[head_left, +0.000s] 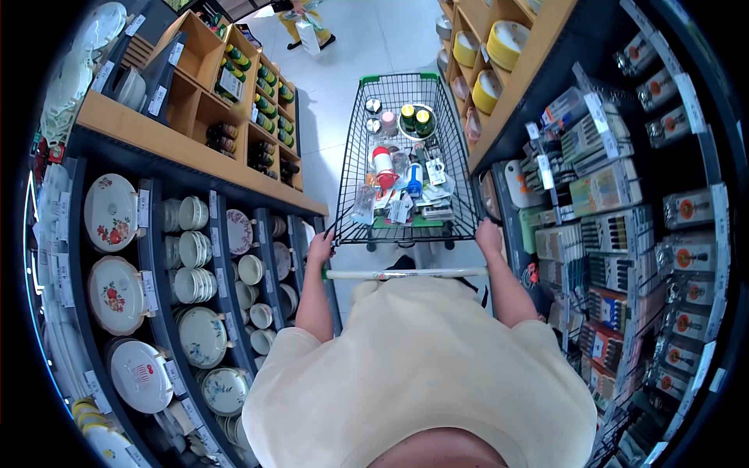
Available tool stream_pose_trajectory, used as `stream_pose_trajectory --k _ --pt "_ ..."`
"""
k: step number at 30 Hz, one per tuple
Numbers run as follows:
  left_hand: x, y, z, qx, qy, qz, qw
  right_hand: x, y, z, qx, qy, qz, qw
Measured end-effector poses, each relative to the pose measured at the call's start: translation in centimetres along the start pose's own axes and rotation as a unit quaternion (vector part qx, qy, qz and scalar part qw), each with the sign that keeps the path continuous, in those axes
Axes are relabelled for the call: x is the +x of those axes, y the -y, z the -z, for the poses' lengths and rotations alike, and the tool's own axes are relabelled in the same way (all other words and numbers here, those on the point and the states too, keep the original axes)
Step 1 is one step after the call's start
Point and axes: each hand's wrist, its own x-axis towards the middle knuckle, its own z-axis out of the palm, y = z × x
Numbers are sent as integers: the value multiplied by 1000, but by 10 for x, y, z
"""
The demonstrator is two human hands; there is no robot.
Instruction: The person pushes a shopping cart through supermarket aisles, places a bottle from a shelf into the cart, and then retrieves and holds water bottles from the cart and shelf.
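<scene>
A person in a cream shirt (pixel 421 343) stands at the rear of a wire shopping cart (pixel 427 76), which sits at 12 o'clock on a pale floor (pixel 321 117), between two runs of store shelving; the left hand (pixel 321 246), at 11 o'clock, and the right hand (pixel 489 237), at 1 o'clock, are closed about the dark frame at the cart's rear corners, and the exact hold of the fingers is too small to make out; a pale handle bar (pixel 406 274) crosses between the forearms, clear of both hands.

Within the cart, two dark jars with yellow lids (pixel 424 121) stand on a white plate (pixel 416 136) toward 12 o'clock; two small white-topped containers (pixel 373 125) sit at 10 o'clock; a red-and-white bottle (pixel 383 161) lies near the middle, with a blue article (pixel 414 179) just beside it, toward 5 o'clock; a clear plastic pack (pixel 364 201) rests at 7 o'clock.

Decorated plates (pixel 111 212) line the shelves at 10 o'clock; wooden bins (pixel 195 43) at 11 o'clock hold bottles (pixel 266 105); small packs (pixel 690 209) hang at 2 o'clock; another person (pixel 300 17), with a white bag (pixel 309 37), appears between 11 and 12 o'clock, well apart from the cart.
</scene>
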Motion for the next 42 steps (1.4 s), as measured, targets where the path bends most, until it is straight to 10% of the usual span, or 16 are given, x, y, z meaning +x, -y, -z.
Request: stream_pose_trajectory --k 42 --pt "-182 114 -39 -53 -57 60 995 -108 -66 -1 -27 22 73 997"
